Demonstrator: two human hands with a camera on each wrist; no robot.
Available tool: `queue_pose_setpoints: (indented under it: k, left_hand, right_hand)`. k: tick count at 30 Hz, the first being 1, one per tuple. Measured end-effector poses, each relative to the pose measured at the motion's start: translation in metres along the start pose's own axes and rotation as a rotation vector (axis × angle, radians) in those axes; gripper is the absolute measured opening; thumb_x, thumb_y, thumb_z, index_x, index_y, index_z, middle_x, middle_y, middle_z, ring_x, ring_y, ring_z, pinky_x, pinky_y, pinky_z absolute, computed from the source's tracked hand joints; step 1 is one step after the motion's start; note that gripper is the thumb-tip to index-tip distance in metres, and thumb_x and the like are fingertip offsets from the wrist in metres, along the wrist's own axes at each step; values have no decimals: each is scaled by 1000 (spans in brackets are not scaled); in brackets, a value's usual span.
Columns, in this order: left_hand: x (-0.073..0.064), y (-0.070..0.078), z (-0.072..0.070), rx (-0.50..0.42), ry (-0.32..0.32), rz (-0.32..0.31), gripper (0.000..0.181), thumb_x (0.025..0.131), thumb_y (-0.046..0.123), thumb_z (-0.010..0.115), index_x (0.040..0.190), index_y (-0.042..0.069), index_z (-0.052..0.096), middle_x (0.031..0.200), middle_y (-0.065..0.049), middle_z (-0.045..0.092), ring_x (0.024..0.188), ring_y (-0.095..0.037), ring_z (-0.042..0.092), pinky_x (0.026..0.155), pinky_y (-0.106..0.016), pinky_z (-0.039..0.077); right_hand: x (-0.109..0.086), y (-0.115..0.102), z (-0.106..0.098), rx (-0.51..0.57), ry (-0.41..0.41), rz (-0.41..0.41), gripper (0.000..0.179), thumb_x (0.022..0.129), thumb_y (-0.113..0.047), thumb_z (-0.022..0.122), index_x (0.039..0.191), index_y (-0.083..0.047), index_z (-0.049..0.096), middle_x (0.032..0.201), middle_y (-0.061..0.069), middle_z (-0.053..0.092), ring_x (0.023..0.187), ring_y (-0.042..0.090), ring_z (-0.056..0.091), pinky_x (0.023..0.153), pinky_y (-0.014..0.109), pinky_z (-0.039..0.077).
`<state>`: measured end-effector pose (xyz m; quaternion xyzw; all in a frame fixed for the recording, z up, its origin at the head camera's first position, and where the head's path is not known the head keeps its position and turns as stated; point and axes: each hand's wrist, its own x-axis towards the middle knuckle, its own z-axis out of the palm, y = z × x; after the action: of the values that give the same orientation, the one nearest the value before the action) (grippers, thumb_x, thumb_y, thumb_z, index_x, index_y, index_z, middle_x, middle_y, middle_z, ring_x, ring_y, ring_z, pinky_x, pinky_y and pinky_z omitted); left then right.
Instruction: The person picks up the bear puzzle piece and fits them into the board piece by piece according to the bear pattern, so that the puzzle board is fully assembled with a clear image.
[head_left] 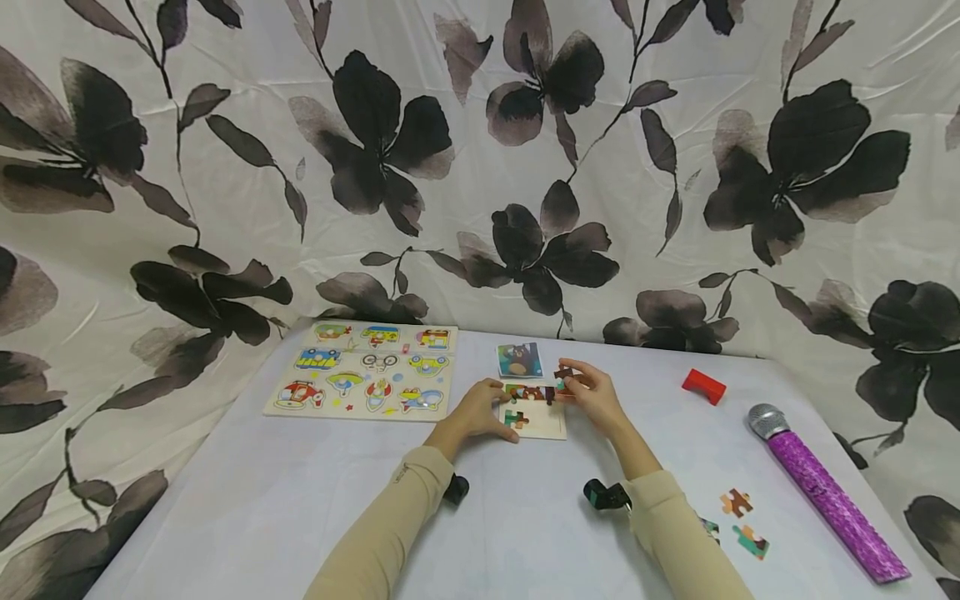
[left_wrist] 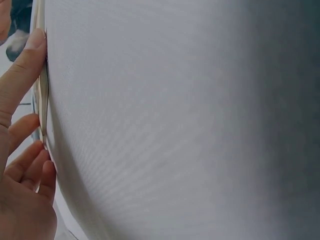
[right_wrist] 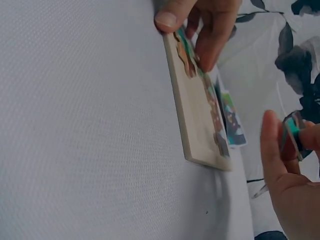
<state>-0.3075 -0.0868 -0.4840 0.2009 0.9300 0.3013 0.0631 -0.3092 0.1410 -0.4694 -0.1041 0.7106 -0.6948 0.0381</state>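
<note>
A wooden jigsaw tray (head_left: 543,425) lies on the table with some pieces fitted along its far row and at its left end. My left hand (head_left: 477,410) grips the tray's left end, thumb at the near edge and fingers over the far part. In the left wrist view the thumb and fingertips touch the tray's thin edge (left_wrist: 43,107). Above the tray's far right corner, my right hand (head_left: 596,396) pinches a jigsaw piece (right_wrist: 292,131) between thumb and fingers, apart from the tray (right_wrist: 192,122). A picture card (head_left: 519,360) of a bear lies just behind the tray.
A vehicle puzzle board (head_left: 360,371) lies at the back left. Loose jigsaw pieces (head_left: 737,502) lie beside the right forearm, one partly hidden by the sleeve. Farther right are a red block (head_left: 703,387) and a microphone with a glittery purple handle (head_left: 832,492). A floral cloth (head_left: 465,167) hangs behind.
</note>
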Motion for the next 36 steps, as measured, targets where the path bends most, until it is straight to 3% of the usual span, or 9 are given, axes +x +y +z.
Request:
queue_pose_setpoints:
  k: [2, 4, 8, 11, 18, 21, 25, 30, 36]
  left_hand:
    - [0, 0, 0, -1, 2, 4, 72, 62, 35, 88, 120, 0, 62, 136, -20, 46, 129, -36, 39, 109, -43, 33]
    - [0, 0, 0, 5, 3, 8, 72, 62, 34, 88, 120, 0, 62, 135, -20, 47, 128, -36, 40, 109, -43, 33]
    - [0, 1, 0, 7, 0, 4, 73, 61, 35, 88, 120, -1, 62, 134, -20, 47, 127, -36, 41, 109, -43, 33]
    - [-1, 1, 0, -6, 0, 0, 72, 62, 35, 88, 119, -1, 62, 135, -20, 47, 128, -36, 41, 109, -43, 32]
    - [-1, 1, 0, -13, 6, 3, 71, 62, 34, 88, 119, -1, 62, 135, -20, 47, 129, -36, 40, 110, -43, 32]
    - [-1, 1, 0, -9, 7, 2, 71, 62, 33, 88, 119, -1, 62, 135, -21, 47, 128, -37, 40, 109, -44, 32]
    - [-1, 0, 0, -6, 11, 2, 71, 62, 33, 88, 119, -1, 62, 135, -20, 47, 128, -36, 40, 109, -43, 33]
    - [-1, 0, 0, -4, 10, 6, 71, 62, 33, 88, 118, -1, 63, 135, -20, 47, 128, -37, 40, 109, -43, 33]
    - [-3, 2, -1, -7, 4, 16, 71, 62, 32, 88, 118, -2, 62, 134, -21, 47, 128, -38, 40, 109, -45, 33]
  right_hand:
    - [0, 1, 0, -107, -57, -32, 39, 93, 9, 41, 132, 12, 43, 120, 33, 47, 86, 24, 59, 80, 41, 56]
    - [0, 2, 0, -293, -118, -69, 38, 91, 9, 41, 129, 11, 48, 106, 30, 53, 78, 23, 55, 70, 35, 57]
    - [0, 8, 2, -683, -191, -135, 35, 87, 7, 49, 121, 4, 56, 80, 13, 58, 62, 14, 46, 53, 24, 39]
    - [-1, 12, 4, -791, -181, -121, 28, 88, 6, 55, 115, 0, 59, 78, 8, 60, 63, 13, 47, 55, 26, 40]
    - [-4, 15, 9, -883, -151, -206, 28, 82, 4, 65, 110, 7, 66, 105, 20, 58, 83, 22, 53, 70, 34, 47]
    - [-6, 16, 10, -893, -173, -205, 31, 82, 2, 67, 113, 8, 64, 106, 20, 54, 88, 24, 51, 73, 36, 47]
    - [-6, 17, 11, -886, -158, -208, 32, 81, 1, 68, 113, 8, 64, 99, 17, 59, 80, 20, 52, 68, 33, 47]
    - [-6, 19, 9, -830, -63, -206, 34, 78, -1, 74, 109, 9, 65, 93, 16, 66, 74, 18, 57, 63, 29, 50]
    - [-8, 19, 2, -668, 107, -210, 39, 76, 4, 73, 111, 13, 60, 96, 24, 67, 80, 30, 65, 71, 36, 56]
